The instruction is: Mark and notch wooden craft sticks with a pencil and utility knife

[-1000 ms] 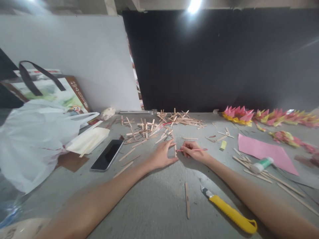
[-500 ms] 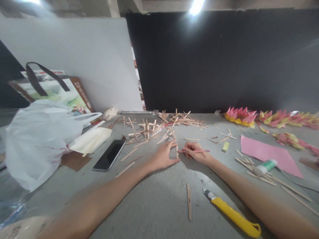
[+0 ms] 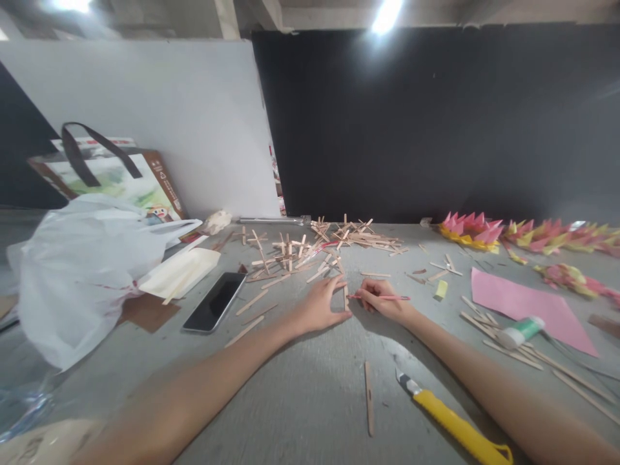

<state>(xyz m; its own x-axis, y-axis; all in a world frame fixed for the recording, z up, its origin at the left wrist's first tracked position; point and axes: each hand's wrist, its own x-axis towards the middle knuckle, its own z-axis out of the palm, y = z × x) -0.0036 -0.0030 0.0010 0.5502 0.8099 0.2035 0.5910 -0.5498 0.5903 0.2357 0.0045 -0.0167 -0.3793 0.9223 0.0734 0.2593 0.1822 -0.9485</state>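
Observation:
In the head view my left hand (image 3: 317, 305) rests on the table, thumb and fingers closed about the two ends of a short wooden craft stick (image 3: 345, 298). My right hand (image 3: 382, 301) is closed around a thin red pencil (image 3: 394, 298), whose tip is at the stick's right side. Whether the tip touches the wood is too small to tell. Nearer to me lie a loose craft stick (image 3: 369, 397) with a slit in it and a yellow utility knife (image 3: 453, 420), its blade end pointing away from me.
Beyond my hands is a heap of craft sticks (image 3: 358, 236), some joined into crosses. At left are a phone (image 3: 214, 302), a white plastic bag (image 3: 87, 278) and a carrier bag (image 3: 111, 177). At right are pink paper (image 3: 527, 307), a glue stick (image 3: 522, 332) and folded-paper pieces (image 3: 469, 232).
The view has shifted slightly, so everything sits a little lower and to the right. Both hands keep nearly the same pose, with the pencil still beside the craft stick.

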